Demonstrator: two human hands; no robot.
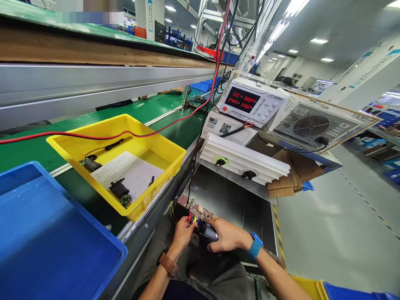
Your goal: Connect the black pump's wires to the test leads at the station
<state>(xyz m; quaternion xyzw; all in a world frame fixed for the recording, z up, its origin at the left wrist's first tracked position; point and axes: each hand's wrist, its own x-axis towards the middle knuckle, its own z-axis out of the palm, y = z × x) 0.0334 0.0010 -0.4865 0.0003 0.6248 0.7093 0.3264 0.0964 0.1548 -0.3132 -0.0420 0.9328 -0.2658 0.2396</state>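
My right hand (pixel 227 236) is wrapped round a small dark cylindrical motor (pixel 206 233) held low over my lap. My left hand (pixel 182 233) pinches at the coloured connector wires (pixel 191 218) where the motor meets a small test fixture (pixel 200 211) with metal studs. A brown watch strap sits on my left wrist and a blue band on my right. The fixture stands at the near edge of a dark metal work plate (pixel 231 200).
A yellow tray (pixel 78 146) with a printed sheet and small motors sits on the green conveyor (pixel 150 109), a blue bin (pixel 46 233) nearer left. A red cable (pixel 175 121) crosses above. A power supply (pixel 250 102), white foam block (pixel 246 158) and cardboard lie ahead.
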